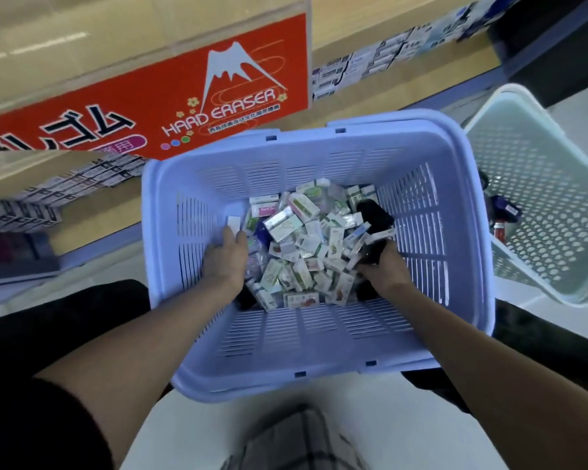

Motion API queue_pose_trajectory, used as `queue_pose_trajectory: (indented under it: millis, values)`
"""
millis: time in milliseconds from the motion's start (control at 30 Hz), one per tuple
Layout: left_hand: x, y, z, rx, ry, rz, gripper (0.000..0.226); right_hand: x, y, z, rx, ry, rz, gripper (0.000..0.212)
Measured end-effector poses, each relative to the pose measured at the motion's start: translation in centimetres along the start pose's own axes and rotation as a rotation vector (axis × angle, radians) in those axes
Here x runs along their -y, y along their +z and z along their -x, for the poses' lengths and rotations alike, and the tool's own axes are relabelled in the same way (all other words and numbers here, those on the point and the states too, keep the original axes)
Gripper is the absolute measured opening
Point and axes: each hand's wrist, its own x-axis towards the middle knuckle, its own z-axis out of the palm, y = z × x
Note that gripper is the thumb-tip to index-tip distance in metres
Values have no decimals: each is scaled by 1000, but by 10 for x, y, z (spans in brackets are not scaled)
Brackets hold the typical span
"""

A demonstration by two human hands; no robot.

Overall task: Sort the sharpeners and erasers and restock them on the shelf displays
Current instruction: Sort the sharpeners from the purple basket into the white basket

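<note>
Within the basket (pixel 319 330), left hand (pixel 224 257) pinches a white box (pixel 233 222) by the left wall, right hand (pixel 382 269) grips dark items (pixel 375 215) by the right wall; verify each type before shelving.

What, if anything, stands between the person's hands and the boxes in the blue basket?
Nothing visible. Both hands are inside the blue basket: the left hand pinches a small white box, and the right hand is down among the piled boxes.
</note>
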Motion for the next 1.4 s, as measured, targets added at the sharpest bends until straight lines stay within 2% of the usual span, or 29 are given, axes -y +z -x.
queue_pose_trajectory:
  millis: [133, 200, 267, 400, 467, 533, 600, 733, 767, 833, 900, 933, 1067, 1133, 1233, 1400]
  values:
    - [-2, 0, 13, -110, -314, 733, 49, 2, 3, -1, -32, -30, -53, 58]
    - [-1, 2, 17, -63, -430, 920, 53, 4, 3, -1, -29, -35, -74, 55]
    - [0, 3, 19, 58, -413, 867, 50, 8, -1, 0, -51, -41, -48, 40]
    - [-1, 13, 18, 274, -170, 528, 41, 7, -17, 7, -98, -119, 137, 33]
    - [-3, 18, 18, 368, -94, 373, 53, -1, -24, 8, 24, -116, 84, 28]
    - [-6, 21, 19, 423, -72, 239, 64, -8, -26, 7, 248, -53, -75, 21]
    - [-7, 23, 19, 452, -13, 137, 58, -10, -24, 4, 377, 16, -136, 18]
    - [-5, 23, 12, 495, 38, 48, 44, -6, -22, -2, 509, 51, -45, 29]
    - [-5, 21, 10, 499, 43, 20, 38, -7, -22, -4, 568, 25, 33, 35]
    - [-7, 19, 10, 487, 34, -17, 28, -10, -18, -10, 632, -58, 345, 50]
    - [-7, 24, 11, 438, 49, -12, 16, -13, -10, -15, 573, -117, 664, 63]
    - [-6, 27, 13, 410, 44, 0, 15, -14, -7, -15, 545, -140, 735, 65]
    - [-7, 29, 29, 308, 23, 101, 48, -17, -5, -10, 557, -242, 788, 68]
    - [-6, 25, 36, 281, 22, 173, 52, -14, -9, -2, 528, -355, 869, 61]
    - [-5, 8, 44, 233, -8, 267, 37, -11, -10, 10, 427, -489, 903, 44]
    - [-17, -45, 59, 144, 33, 466, 33, -5, -26, 35, 399, -494, 716, 36]
